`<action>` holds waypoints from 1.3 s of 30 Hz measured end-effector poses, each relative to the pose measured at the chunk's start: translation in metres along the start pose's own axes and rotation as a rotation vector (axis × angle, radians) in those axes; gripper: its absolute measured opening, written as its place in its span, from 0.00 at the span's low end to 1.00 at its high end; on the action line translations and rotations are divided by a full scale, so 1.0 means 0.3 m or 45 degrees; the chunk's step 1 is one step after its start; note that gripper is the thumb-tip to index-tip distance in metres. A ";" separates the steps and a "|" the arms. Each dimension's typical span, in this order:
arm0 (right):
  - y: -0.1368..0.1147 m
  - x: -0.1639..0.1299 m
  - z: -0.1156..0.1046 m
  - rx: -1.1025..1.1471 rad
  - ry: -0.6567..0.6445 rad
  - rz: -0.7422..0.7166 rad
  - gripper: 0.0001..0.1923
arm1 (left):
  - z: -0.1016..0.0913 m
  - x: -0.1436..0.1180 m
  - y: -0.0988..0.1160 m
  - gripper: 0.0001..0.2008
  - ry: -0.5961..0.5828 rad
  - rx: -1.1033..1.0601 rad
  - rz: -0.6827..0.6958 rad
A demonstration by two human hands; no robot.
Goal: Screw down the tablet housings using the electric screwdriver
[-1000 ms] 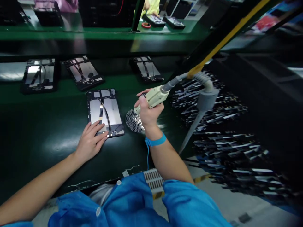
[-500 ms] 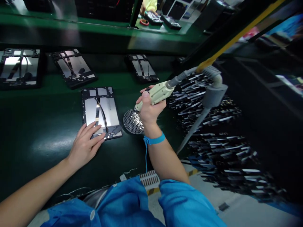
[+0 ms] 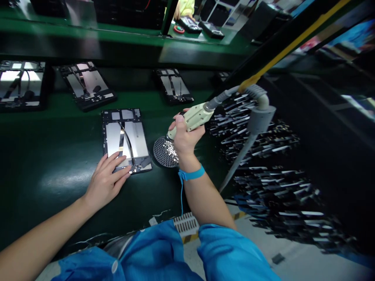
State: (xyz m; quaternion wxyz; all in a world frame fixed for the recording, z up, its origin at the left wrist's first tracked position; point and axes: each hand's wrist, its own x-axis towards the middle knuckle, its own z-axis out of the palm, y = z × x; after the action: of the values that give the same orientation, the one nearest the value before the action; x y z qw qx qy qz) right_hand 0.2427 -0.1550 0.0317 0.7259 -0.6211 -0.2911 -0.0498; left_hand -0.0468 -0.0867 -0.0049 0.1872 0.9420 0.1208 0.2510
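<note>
An opened tablet [image 3: 137, 136] lies on the green bench with its inside facing up, showing a silver plate, dark flex cables and a small circuit board. Across its lower left part rests my left hand [image 3: 107, 177], fingers stretched out and flat. My right hand [image 3: 186, 136] is wrapped round a cream electric screwdriver [image 3: 195, 117], its tool end pointing down to the left. Under that end sits a round dish [image 3: 162, 152] with a grid of holes and shiny small pieces, partly covered by my hand. A blue wrist strap [image 3: 191, 173] circles my right wrist.
Behind the bench part, more opened tablets [image 3: 88, 84] lie in a row on a dark strip. To the right hang dense rows of dark and silvery strips [image 3: 281, 187], beside a grey cable [image 3: 240, 160]. Beyond a ledge, a person in yellow [image 3: 185, 8] handles similar devices.
The tablets in the back row have shifted slightly left. Both hands, the electric screwdriver and the tablet under my left hand stay nearly where they were.
</note>
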 end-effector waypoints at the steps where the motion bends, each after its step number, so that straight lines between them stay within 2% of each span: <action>1: 0.000 0.003 -0.001 0.007 0.002 0.003 0.15 | 0.001 0.001 0.000 0.11 0.001 -0.003 -0.001; 4: -0.028 0.008 -0.002 0.041 0.027 -0.005 0.15 | 0.010 0.011 -0.002 0.11 0.023 -0.016 -0.022; 7: -0.107 -0.023 0.013 0.161 0.002 -0.053 0.12 | 0.024 0.027 -0.004 0.10 0.055 -0.023 -0.055; 9: -0.173 -0.074 0.034 0.262 -0.091 -0.060 0.11 | 0.031 0.037 -0.006 0.10 0.063 -0.025 -0.062; 12: -0.247 -0.175 0.068 0.346 -0.315 0.003 0.12 | 0.033 0.044 -0.006 0.10 0.047 -0.035 -0.064; 15: -0.263 -0.255 0.090 0.387 -0.525 0.062 0.14 | 0.028 0.045 -0.005 0.11 0.035 -0.051 -0.073; 18: -0.249 -0.288 0.095 0.401 -0.605 0.081 0.16 | 0.025 0.046 -0.002 0.11 0.045 -0.051 -0.066; 23: -0.237 -0.294 0.089 0.454 -0.625 0.093 0.15 | 0.025 0.048 -0.001 0.10 0.041 -0.040 -0.057; 28: -0.238 -0.299 0.088 0.368 -0.626 0.096 0.16 | 0.024 0.044 -0.006 0.11 0.024 -0.053 -0.055; 35: -0.253 -0.304 0.094 0.374 -0.717 0.086 0.15 | 0.027 0.033 -0.019 0.11 0.050 -0.009 -0.009; 37: -0.250 -0.279 0.082 0.387 -0.680 0.048 0.15 | 0.029 0.033 -0.020 0.11 0.060 -0.012 -0.005; 39: -0.232 -0.226 0.060 0.358 -0.514 0.006 0.14 | 0.032 0.033 -0.018 0.11 0.063 -0.019 -0.011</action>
State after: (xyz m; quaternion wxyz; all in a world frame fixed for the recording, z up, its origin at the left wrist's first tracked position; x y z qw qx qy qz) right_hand 0.1502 -0.1734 0.0607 0.7326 -0.5120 -0.4327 0.1181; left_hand -0.0342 -0.0813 -0.0106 0.1922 0.9336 0.1276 0.2741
